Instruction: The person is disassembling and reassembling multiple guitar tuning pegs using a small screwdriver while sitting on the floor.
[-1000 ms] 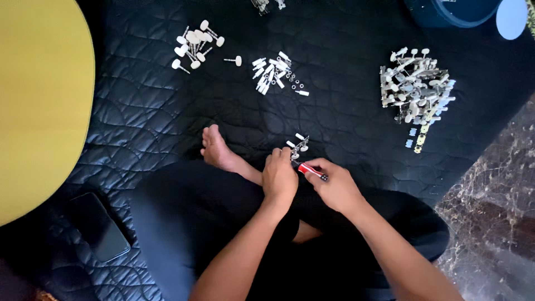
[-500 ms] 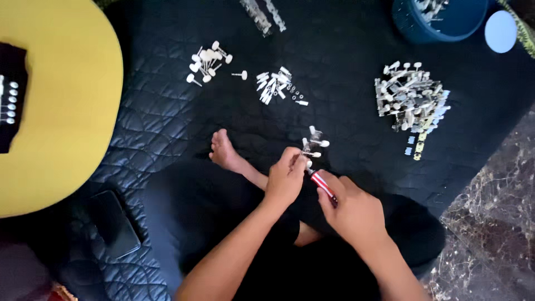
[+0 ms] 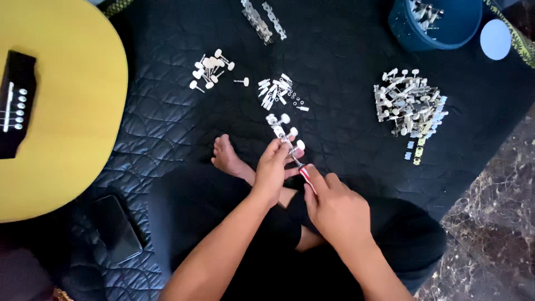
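Observation:
My left hand (image 3: 274, 170) grips the lower end of a metal strip of guitar tuning pegs (image 3: 283, 131) with white knobs, which sticks out above my fingers. A small red-handled screwdriver (image 3: 304, 173) sits in my right hand (image 3: 334, 206), its tip against the strip just beside my left fingers. Both hands hover over my crossed legs and bare foot (image 3: 225, 156) on a black quilted mat (image 3: 345, 128).
A yellow acoustic guitar body (image 3: 61, 111) lies at the left. On the mat are loose white pegs (image 3: 209, 67), small white parts (image 3: 277, 92), a large pile of tuner strips (image 3: 409, 106), a blue tub (image 3: 434, 25), a round lid (image 3: 495, 39) and a dark phone (image 3: 117, 228). Marble floor (image 3: 490, 234) shows at right.
The view has shifted, so the guitar bridge and blue tub show more. My hands have stayed together on the tuner strip, with more of the strip showing above my left hand.

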